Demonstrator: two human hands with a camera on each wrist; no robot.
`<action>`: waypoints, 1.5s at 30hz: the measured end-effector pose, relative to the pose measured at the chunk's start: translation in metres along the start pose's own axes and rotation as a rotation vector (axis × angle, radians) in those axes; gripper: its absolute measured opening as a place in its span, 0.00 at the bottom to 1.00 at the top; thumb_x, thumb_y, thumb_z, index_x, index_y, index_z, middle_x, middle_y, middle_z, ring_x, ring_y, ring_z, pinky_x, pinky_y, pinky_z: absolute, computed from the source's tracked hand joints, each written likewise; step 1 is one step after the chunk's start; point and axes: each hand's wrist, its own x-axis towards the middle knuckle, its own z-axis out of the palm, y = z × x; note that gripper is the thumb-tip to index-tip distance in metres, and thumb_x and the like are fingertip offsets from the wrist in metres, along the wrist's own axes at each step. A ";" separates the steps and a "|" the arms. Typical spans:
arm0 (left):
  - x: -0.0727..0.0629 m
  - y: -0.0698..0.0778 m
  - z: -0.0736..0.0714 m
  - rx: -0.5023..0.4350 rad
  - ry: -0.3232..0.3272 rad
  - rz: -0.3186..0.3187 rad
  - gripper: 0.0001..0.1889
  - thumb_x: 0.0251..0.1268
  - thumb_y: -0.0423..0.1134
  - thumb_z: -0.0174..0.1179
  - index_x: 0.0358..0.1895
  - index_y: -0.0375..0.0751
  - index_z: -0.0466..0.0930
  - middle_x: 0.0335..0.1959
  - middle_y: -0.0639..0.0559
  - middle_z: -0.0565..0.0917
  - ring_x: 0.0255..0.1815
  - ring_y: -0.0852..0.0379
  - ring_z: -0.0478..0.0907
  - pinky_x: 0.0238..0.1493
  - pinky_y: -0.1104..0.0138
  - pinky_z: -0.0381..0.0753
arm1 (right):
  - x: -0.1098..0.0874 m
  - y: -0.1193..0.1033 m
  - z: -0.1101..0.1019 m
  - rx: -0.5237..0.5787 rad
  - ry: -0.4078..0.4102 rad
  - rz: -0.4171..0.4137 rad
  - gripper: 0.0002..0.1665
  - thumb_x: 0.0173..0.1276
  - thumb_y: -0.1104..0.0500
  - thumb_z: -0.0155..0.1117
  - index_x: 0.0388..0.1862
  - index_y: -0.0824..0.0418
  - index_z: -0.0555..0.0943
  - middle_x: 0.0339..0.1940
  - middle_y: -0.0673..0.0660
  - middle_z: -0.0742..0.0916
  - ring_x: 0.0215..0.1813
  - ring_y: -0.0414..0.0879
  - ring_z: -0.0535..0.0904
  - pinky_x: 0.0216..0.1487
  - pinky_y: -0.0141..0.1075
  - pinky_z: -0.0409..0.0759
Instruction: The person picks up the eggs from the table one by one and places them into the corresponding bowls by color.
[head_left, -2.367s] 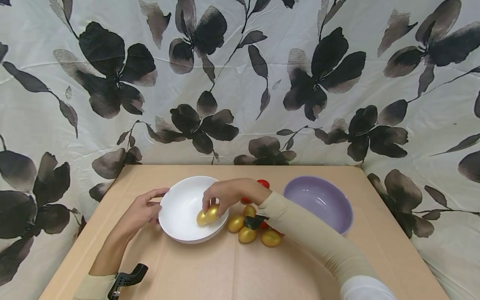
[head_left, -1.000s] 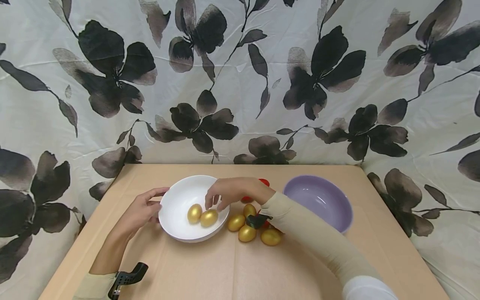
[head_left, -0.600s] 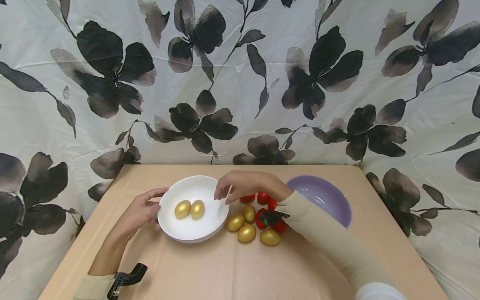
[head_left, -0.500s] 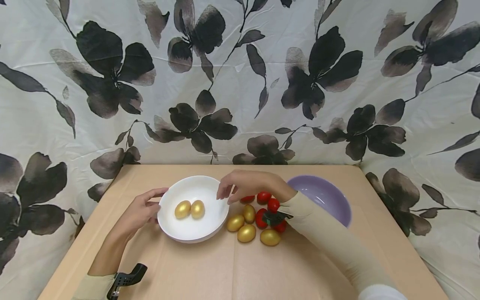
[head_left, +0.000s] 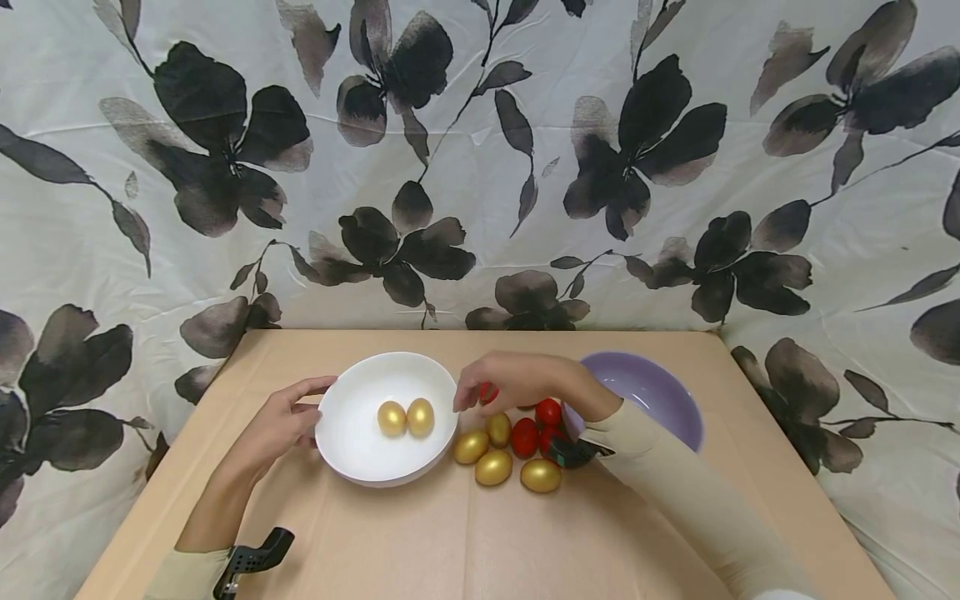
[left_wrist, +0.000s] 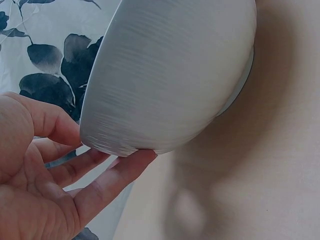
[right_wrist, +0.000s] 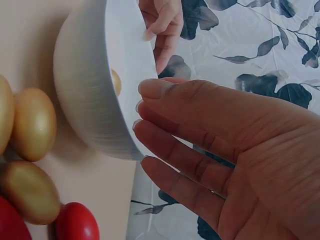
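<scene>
In the head view my left hand [head_left: 288, 414] holds the side of a white bowl [head_left: 345, 450]. The left wrist view has one fingertip at the bowl's rim [left_wrist: 91, 82] and another against its outer wall. Two golden eggs [head_left: 392, 418] lie side by side inside. My right hand [head_left: 506, 382] hovers just right of the bowl, over the egg pile, holding nothing; its loosely bent fingers [right_wrist: 175, 150] face the rim in the right wrist view. Several golden eggs [head_left: 493, 467] and red eggs [head_left: 525, 437] lie below it, the red ones partly hidden by hand and wrist.
A purple bowl [head_left: 652, 383] stands at the right, its near part covered by the right sleeve [head_left: 675, 475]. The wooden table [head_left: 375, 542] ends at a floral cloth [head_left: 480, 167] behind. A black device [head_left: 255, 557] sits on the left wrist.
My right hand let go of a golden egg in the white bowl, then drew back rightward past the rim. The two eggs rolled left, then back right. My left hand stayed put.
</scene>
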 end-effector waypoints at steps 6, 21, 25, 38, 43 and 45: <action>0.000 0.000 0.001 -0.002 -0.001 -0.005 0.29 0.70 0.27 0.50 0.75 0.36 0.64 0.69 0.30 0.69 0.42 0.49 0.83 0.34 0.57 0.86 | -0.009 0.002 0.008 0.019 -0.004 0.015 0.14 0.67 0.62 0.71 0.50 0.49 0.87 0.49 0.49 0.88 0.53 0.42 0.84 0.59 0.42 0.82; 0.001 0.001 0.001 0.003 -0.005 -0.017 0.30 0.69 0.27 0.50 0.75 0.36 0.64 0.70 0.30 0.68 0.43 0.48 0.82 0.34 0.57 0.86 | -0.027 0.009 0.027 0.050 -0.019 0.036 0.18 0.64 0.62 0.74 0.54 0.58 0.85 0.51 0.54 0.88 0.55 0.48 0.85 0.59 0.42 0.82; 0.000 0.001 0.001 0.007 -0.001 -0.019 0.30 0.69 0.27 0.50 0.75 0.36 0.63 0.70 0.30 0.68 0.43 0.48 0.82 0.34 0.56 0.86 | -0.029 0.012 0.031 0.053 -0.018 0.044 0.19 0.63 0.63 0.75 0.54 0.57 0.86 0.51 0.53 0.88 0.54 0.49 0.85 0.57 0.41 0.83; 0.000 0.002 0.003 -0.028 -0.006 -0.005 0.31 0.69 0.27 0.51 0.76 0.35 0.62 0.70 0.29 0.68 0.43 0.48 0.82 0.32 0.57 0.86 | -0.034 0.022 0.049 0.049 -0.024 0.060 0.20 0.62 0.62 0.76 0.53 0.52 0.87 0.49 0.46 0.88 0.53 0.45 0.84 0.57 0.39 0.82; 0.000 0.001 0.003 -0.029 -0.006 0.003 0.31 0.69 0.27 0.50 0.76 0.35 0.62 0.70 0.29 0.68 0.41 0.49 0.82 0.32 0.57 0.85 | -0.031 0.026 0.056 -0.002 -0.032 0.000 0.17 0.63 0.63 0.75 0.51 0.52 0.88 0.45 0.47 0.87 0.49 0.43 0.83 0.54 0.34 0.82; 0.000 0.001 0.002 -0.027 -0.006 0.008 0.30 0.69 0.26 0.50 0.76 0.35 0.62 0.70 0.29 0.68 0.40 0.49 0.82 0.32 0.57 0.85 | -0.030 0.028 0.059 -0.023 -0.033 -0.012 0.16 0.63 0.63 0.75 0.50 0.52 0.88 0.45 0.46 0.87 0.48 0.42 0.82 0.53 0.32 0.81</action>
